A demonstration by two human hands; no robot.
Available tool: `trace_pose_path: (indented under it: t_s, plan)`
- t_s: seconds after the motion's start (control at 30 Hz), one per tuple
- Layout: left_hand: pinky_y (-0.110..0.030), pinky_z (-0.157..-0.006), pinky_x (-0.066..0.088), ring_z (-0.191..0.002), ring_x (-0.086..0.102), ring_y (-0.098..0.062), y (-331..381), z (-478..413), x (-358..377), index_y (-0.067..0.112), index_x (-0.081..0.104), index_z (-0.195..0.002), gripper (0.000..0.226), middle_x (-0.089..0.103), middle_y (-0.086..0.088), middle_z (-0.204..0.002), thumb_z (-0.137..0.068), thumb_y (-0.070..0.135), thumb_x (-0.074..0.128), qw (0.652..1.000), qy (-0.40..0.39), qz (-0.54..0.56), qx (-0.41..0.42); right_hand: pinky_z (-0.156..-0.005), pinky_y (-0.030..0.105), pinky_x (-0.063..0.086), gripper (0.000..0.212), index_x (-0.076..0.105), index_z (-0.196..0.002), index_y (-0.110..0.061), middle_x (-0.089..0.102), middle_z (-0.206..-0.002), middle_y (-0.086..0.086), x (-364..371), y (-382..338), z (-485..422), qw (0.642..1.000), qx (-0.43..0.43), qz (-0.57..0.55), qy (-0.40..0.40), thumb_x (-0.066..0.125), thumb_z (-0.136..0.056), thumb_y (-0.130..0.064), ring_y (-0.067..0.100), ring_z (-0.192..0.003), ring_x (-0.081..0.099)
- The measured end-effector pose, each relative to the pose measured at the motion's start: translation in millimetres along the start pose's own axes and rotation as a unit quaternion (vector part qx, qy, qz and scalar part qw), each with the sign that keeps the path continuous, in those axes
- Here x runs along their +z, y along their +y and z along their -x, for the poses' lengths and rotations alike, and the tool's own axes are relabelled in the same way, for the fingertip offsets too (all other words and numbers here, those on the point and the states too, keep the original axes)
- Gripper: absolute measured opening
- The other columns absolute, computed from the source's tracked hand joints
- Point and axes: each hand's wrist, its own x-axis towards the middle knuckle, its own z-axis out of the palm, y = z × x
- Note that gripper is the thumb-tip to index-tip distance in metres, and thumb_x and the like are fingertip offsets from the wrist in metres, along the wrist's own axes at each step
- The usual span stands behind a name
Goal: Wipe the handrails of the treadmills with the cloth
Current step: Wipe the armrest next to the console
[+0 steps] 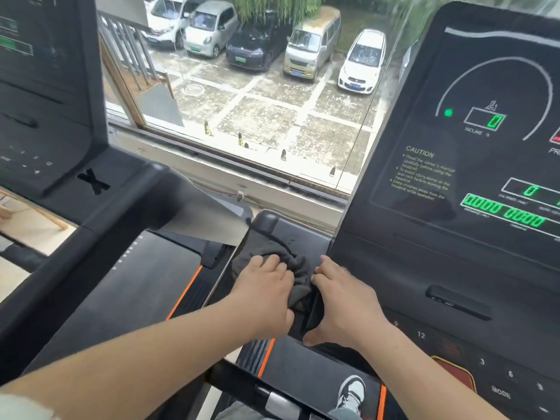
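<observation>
The cloth (289, 257) is dark grey, soft and nubbly. It is bunched into folds over the black handrail (314, 310) on the left side of the right treadmill, in the gap between the two machines. My left hand (263, 287) sits on top of it. Its fingers (274, 263) curve over the bunched fabric, and the thumb is tucked against the cloth on the near side, so this hand grips it.

My right hand (344, 301) is just to the right, with its fingertips (319, 275) buried in the cloth's right edge and the thumb spread wide toward me. I cannot tell whether those fingers pinch the fabric or only press on it. A tail of cloth hangs down between the two hands.

Just beyond the cloth is a rounded, matte black motor cover (269, 221). To the right rises a glossy black console (472, 165) with green digits. To the left are the other treadmill's dull grey belt (142, 286) with an orange edge stripe (185, 291), and its dark console (45, 86). Near me, a grey and white shoe (351, 389) stands on the right belt. Far off, a window (242, 116) looks onto parked cars (257, 47).
</observation>
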Motion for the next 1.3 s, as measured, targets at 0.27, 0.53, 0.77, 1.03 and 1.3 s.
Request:
trace_pose_path:
  t_s: [0.27, 0.53, 0.77, 1.03, 1.3]
  plan:
    - [-0.043, -0.089, 0.048, -0.114, 0.049, -0.031, 23, -29, -32, 0.013, 0.056, -0.13, 0.047, 0.061, -0.007, -0.123, -0.097, 0.044, 0.043, 0.996, -0.078, -0.039, -0.002, -0.122, 0.032, 0.026, 0.104, 0.052, -0.141, -0.025, 0.035, -0.154, -0.013, 7, 3, -2, 1.0, -0.006, -0.019, 0.017, 0.082, -0.054, -0.074, 0.005, -0.156, 0.007]
    - [-0.031, -0.06, 0.04, -0.065, 0.046, -0.02, -12, -42, -39, 0.014, 0.052, -0.07, 0.016, 0.048, -0.003, -0.07, -0.083, 0.022, 0.057, 0.852, -0.11, 0.497, -0.119, -0.121, 0.03, 0.027, 0.104, 0.05, -0.139, -0.027, 0.031, -0.156, -0.013, 7, 4, 0, 0.999, 0.001, -0.045, 0.03, 0.084, -0.052, -0.073, 0.004, -0.155, 0.01]
    - [-0.042, -0.073, 0.054, -0.078, 0.066, -0.029, 6, -21, 9, 0.012, 0.072, -0.087, 0.022, 0.072, -0.014, -0.082, -0.069, 0.01, 0.061, 0.484, 0.064, 0.834, -0.257, -0.123, 0.029, 0.024, 0.109, 0.049, -0.144, -0.027, 0.027, -0.159, -0.013, 5, 4, -1, 0.999, 0.0, -0.052, 0.018, 0.087, -0.052, -0.072, 0.005, -0.157, 0.007]
    - [-0.034, -0.062, 0.049, -0.068, 0.052, -0.026, -70, 9, -9, 0.009, 0.059, -0.069, 0.007, 0.055, -0.01, -0.067, -0.065, 0.005, 0.055, 0.37, 0.288, 0.811, -0.35, -0.112, 0.031, 0.04, 0.112, 0.05, -0.143, -0.023, 0.024, -0.159, -0.014, 1, -2, 1, 0.999, 0.02, -0.038, -0.001, 0.089, -0.049, -0.07, 0.009, -0.154, 0.018]
    - [-0.037, -0.083, 0.053, -0.092, 0.064, -0.027, -37, 1, -6, 0.03, 0.063, -0.101, 0.028, 0.069, 0.002, -0.09, -0.075, 0.037, 0.055, 0.829, 0.207, 0.476, -0.209, -0.116, 0.031, 0.036, 0.107, 0.052, -0.14, -0.024, 0.025, -0.158, -0.013, 1, -3, 2, 0.999, 0.021, -0.04, 0.006, 0.089, -0.049, -0.068, 0.011, -0.153, 0.022]
